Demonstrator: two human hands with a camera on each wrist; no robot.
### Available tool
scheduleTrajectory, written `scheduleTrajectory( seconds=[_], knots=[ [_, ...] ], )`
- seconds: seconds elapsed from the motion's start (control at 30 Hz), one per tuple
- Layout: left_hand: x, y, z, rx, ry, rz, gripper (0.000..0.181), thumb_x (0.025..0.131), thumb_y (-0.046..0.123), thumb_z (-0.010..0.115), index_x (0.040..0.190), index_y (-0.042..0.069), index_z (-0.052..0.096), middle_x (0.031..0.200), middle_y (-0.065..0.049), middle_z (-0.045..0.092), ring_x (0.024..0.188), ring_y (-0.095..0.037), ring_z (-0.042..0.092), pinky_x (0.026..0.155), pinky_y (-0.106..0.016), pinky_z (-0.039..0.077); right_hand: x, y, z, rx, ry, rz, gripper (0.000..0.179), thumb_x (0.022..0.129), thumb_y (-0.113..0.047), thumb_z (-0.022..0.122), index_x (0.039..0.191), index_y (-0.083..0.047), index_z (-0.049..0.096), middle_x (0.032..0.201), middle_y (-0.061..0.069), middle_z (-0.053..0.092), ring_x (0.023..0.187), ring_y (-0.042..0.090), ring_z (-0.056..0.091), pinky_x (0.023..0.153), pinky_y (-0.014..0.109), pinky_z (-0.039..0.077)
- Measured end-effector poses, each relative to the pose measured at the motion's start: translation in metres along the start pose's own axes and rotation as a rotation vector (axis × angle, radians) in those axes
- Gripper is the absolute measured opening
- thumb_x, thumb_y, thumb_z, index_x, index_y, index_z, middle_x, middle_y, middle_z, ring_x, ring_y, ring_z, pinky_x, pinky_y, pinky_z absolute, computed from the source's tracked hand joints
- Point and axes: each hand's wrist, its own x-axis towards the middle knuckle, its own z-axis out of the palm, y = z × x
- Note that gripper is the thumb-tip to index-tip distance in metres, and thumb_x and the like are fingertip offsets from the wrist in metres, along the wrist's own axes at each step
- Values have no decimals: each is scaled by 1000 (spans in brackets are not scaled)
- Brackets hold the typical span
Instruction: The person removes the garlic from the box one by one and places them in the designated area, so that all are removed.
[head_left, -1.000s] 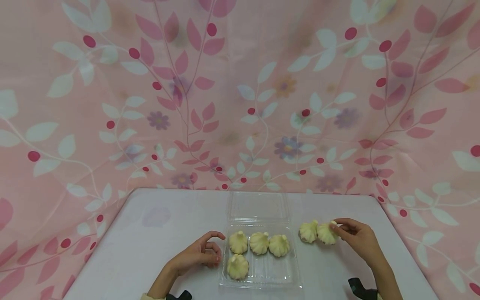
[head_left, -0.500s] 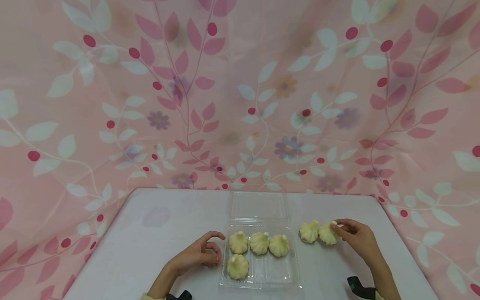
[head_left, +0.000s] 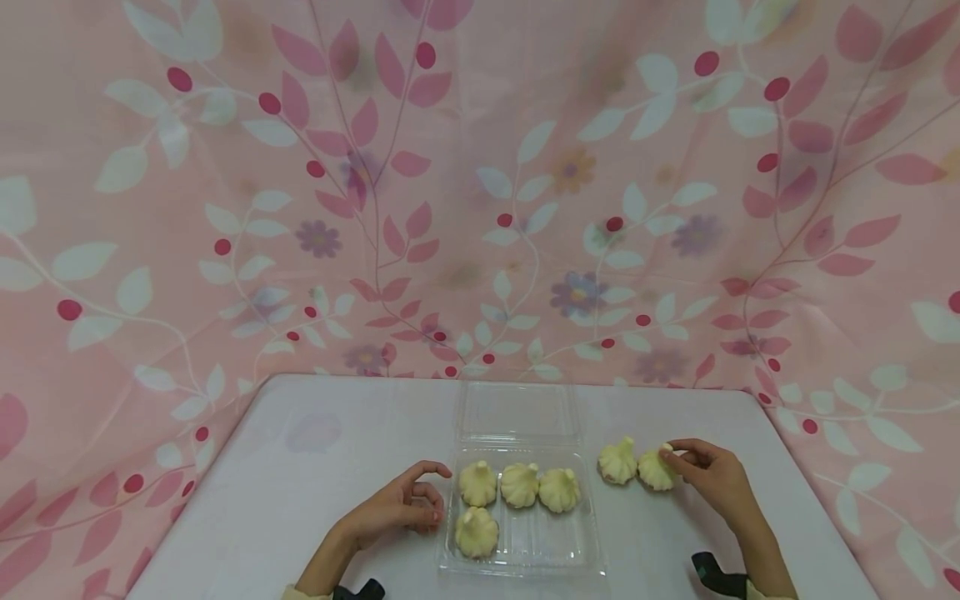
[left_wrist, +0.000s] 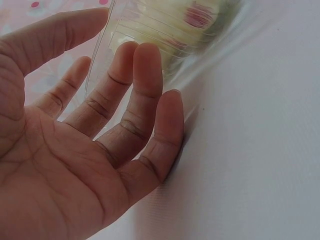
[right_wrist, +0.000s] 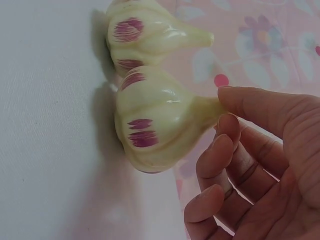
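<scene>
My right hand (head_left: 712,479) pinches the stem of a pale garlic bulb (head_left: 656,471) between thumb and fingertips. The right wrist view shows purple streaks on this garlic bulb (right_wrist: 155,125), whose base is close over the white tabletop. A second garlic bulb (right_wrist: 145,35) sits right beside it. At the left side of a clear plastic clamshell box (head_left: 540,546), my left hand (head_left: 397,502) holds nothing, its fingers loosely bent. The left wrist view has its fingertips right at the wall of the box (left_wrist: 150,30), with garlic showing through.
Several garlic bulbs (head_left: 519,486) lie in the box: a row along the back and one at front left. The box's lid (head_left: 517,412) is folded back, away from me. Behind the white table (head_left: 375,417) hangs a pink floral cloth (head_left: 465,167).
The pinched garlic bulb has shifted very slightly to the right, away from its neighbour, with my right hand still on its stem. My left hand keeps its place by the box.
</scene>
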Motion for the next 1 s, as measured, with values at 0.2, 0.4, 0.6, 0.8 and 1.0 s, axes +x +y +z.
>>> scheduleTrajectory(
  seconds=[0.2, 0.4, 0.6, 0.8, 1.0],
  knots=[
    [0, 1, 0, 6, 7, -9, 60, 92, 6, 67, 143, 3, 35, 95, -6, 66, 79, -19, 62, 72, -34, 52, 1, 1, 2, -4, -11, -22, 39, 88, -33, 76, 113, -3, 71, 80, 5, 67, 66, 13, 59, 57, 27, 45],
    [0, 2, 0, 4, 0, -1, 59, 92, 8, 67, 142, 5, 36, 96, -6, 66, 81, -18, 63, 73, -34, 53, 1, -1, 3, -26, -4, -48, 36, 88, -32, 76, 113, -5, 71, 78, 5, 66, 64, 11, 56, 55, 27, 44],
    [0, 1, 0, 11, -5, 5, 61, 91, 9, 69, 142, 4, 35, 96, -7, 65, 82, -20, 63, 73, -35, 52, 0, -2, 4, -38, -12, -47, 37, 89, -32, 75, 114, -5, 70, 79, 5, 66, 64, 12, 55, 54, 27, 43],
    [0, 0, -1, 26, 3, -3, 63, 91, 11, 69, 143, 5, 36, 97, -9, 65, 81, -20, 62, 71, -34, 51, -1, -6, 3, -38, -6, -59, 39, 88, -32, 76, 115, -5, 70, 79, 6, 66, 63, 12, 55, 53, 27, 42],
    [0, -1, -1, 21, 10, -8, 60, 92, 8, 68, 143, 6, 37, 97, -8, 65, 81, -20, 62, 71, -34, 51, -5, -15, 2, -51, 16, -69, 41, 87, -34, 77, 117, -6, 69, 79, 5, 66, 63, 11, 55, 52, 26, 42]
  ],
)
